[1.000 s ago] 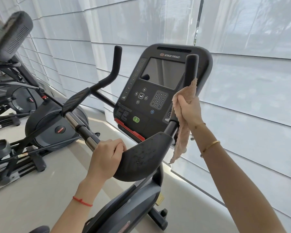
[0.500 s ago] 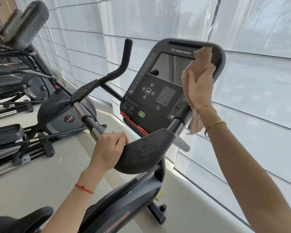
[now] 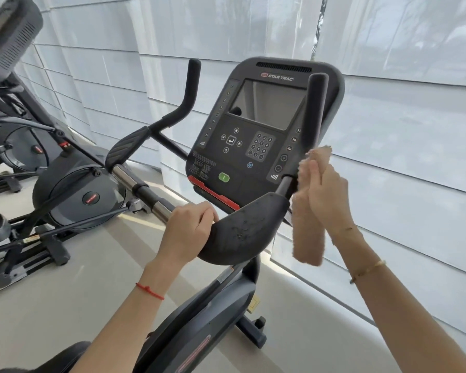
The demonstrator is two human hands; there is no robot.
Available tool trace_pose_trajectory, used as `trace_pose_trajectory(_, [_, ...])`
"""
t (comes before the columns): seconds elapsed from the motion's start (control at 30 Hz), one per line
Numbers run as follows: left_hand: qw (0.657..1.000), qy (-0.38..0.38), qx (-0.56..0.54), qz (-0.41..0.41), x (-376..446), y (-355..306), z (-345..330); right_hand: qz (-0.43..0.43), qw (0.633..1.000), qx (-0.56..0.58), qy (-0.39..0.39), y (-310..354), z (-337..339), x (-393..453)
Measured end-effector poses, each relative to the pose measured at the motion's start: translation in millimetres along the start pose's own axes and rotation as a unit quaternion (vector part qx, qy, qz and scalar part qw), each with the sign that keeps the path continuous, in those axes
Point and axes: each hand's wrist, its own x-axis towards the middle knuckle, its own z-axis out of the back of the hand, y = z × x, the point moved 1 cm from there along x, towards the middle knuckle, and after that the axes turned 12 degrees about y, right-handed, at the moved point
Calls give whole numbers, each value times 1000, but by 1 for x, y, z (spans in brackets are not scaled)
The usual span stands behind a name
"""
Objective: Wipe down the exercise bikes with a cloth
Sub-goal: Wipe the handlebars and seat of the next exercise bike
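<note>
A black exercise bike stands in front of me, its console (image 3: 256, 135) facing me with a dark screen and keypad. My left hand (image 3: 189, 230) grips the handlebar where the metal tube meets the black elbow pad (image 3: 242, 232). My right hand (image 3: 326, 192) holds a beige cloth (image 3: 307, 232) beside the base of the right upright grip (image 3: 316, 109); the cloth hangs down below my hand, against the bar just above the pad. The left upright grip (image 3: 191, 84) stands free.
Another machine with a round black flywheel housing (image 3: 78, 189) and floor rails stands at the left, with a second console (image 3: 8, 36) at the top left. White blinds (image 3: 401, 144) cover the windows close behind the bike. Pale floor lies below.
My right hand with the cloth rose from the lower bar to the top of the right grip, then came back down to its base. My left hand kept its hold.
</note>
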Motion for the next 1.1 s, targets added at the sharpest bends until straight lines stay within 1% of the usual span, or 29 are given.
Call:
trace_pose_trajectory(0.07, [1000, -1, -8, -15, 0, 6, 4, 43, 998, 11, -37, 11, 1, -25])
trace_pose_trajectory(0.1, [1000, -6, -3, -23, 0, 11, 8, 56, 998, 24, -29, 17, 0, -36])
trace_pose_trajectory(0.13, [999, -15, 4, -33, 0, 16, 12, 73, 997, 35, -4, 22, -3, -46])
trace_pose_trajectory(0.2, [999, -25, 12, -46, 1, 27, 23, 125, 988, 22, 85, 38, -17, -64])
trace_pose_trajectory(0.23, [998, -24, 18, -50, 2, 33, 27, 168, 978, -7, 125, 44, -28, -72])
trace_pose_trajectory(0.27, [998, -19, 26, -55, 4, 40, 32, 215, 963, -53, 152, 47, -40, -79])
trace_pose_trajectory(0.3, [997, -12, 37, -60, 5, 47, 35, 244, 947, -113, 177, 44, -53, -83])
trace_pose_trajectory(0.33, [996, -3, 49, -68, 6, 54, 36, 250, 934, -168, 193, 39, -61, -84])
trace_pose_trajectory(0.37, [995, 8, 64, -78, 7, 61, 37, 233, 928, -204, 205, 35, -65, -84])
trace_pose_trajectory(0.4, [992, 20, 82, -89, 8, 67, 36, 216, 927, -223, 212, 31, -64, -82])
trace_pose_trajectory(0.47, [987, 34, 117, -108, 9, 77, 32, 215, 918, -254, 215, 29, -59, -79])
trace_pose_trajectory(0.53, [986, 23, 121, -116, 11, 82, 28, 205, 909, -293, 213, 27, -54, -67])
trace_pose_trajectory(0.63, [989, -2, 96, -111, 12, 82, 26, 133, 918, -317, 199, 31, -58, -48])
trace_pose_trajectory(0.7, [991, -14, 86, -106, 12, 82, 25, 112, 928, -311, 171, 35, -64, -49])
trace_pose_trajectory(0.77, [991, -20, 79, -107, 12, 82, 24, 116, 933, -305, 153, 37, -69, -60])
trace_pose_trajectory(0.9, [990, -32, 76, -114, 12, 84, 23, 133, 932, -307, 140, 41, -77, -81])
trace_pose_trajectory(1.1, [991, -32, 67, -112, 11, 85, 19, 207, 928, -281, 129, 45, -90, -117])
